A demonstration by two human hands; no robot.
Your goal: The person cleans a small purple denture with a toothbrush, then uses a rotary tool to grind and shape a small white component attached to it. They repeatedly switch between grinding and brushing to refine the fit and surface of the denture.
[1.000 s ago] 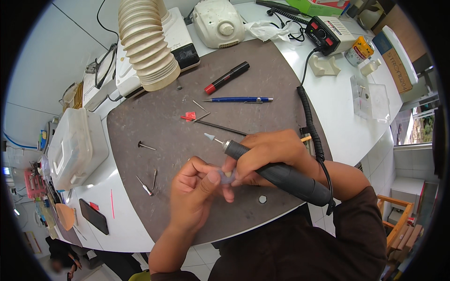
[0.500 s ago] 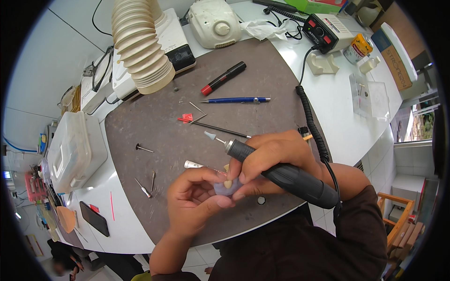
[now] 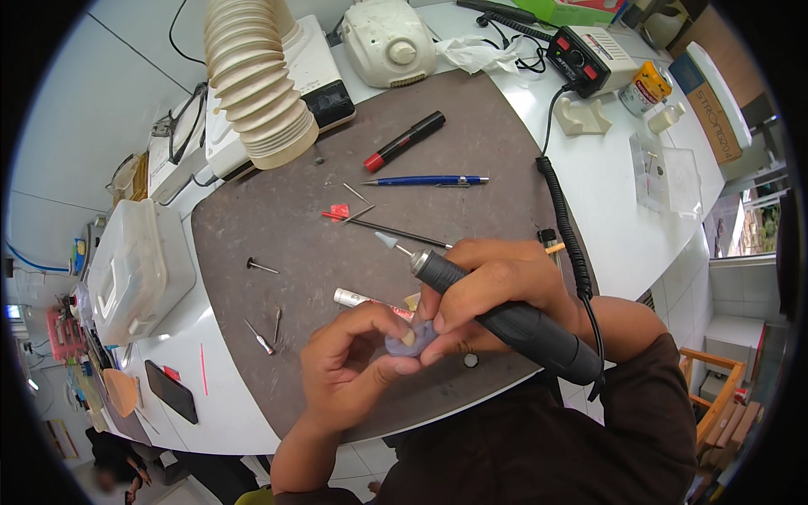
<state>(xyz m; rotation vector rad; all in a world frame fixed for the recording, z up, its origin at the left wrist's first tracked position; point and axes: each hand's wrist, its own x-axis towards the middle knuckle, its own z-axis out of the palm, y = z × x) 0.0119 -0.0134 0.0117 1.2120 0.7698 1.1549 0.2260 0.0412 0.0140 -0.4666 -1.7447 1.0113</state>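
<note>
My right hand (image 3: 497,295) grips a black rotary handpiece (image 3: 526,332) with a pale conical bit (image 3: 386,241) pointing up-left, while its fingertips also pinch a translucent purple piece (image 3: 401,348). My left hand (image 3: 347,362) holds the same piece between bent fingers and thumb, below the bit and apart from it. A small yellowish piece (image 3: 412,300), partly hidden, shows behind the fingers, beside a white tube with red markings (image 3: 352,298) on the brown mat (image 3: 278,219).
Marker (image 3: 404,140), blue pen (image 3: 425,181), black rod (image 3: 400,231) and several burs (image 3: 262,265) lie on the mat. Around it are an extraction hose (image 3: 257,93), control box (image 3: 589,61), lidded plastic box (image 3: 139,269) and phone (image 3: 171,391). A person (image 3: 109,463) is at far lower left.
The handpiece has shifted slightly right. My left fingers have repositioned, thumb now lower and index bent over the purple piece. The white tube and yellowish piece, hidden a second ago, show.
</note>
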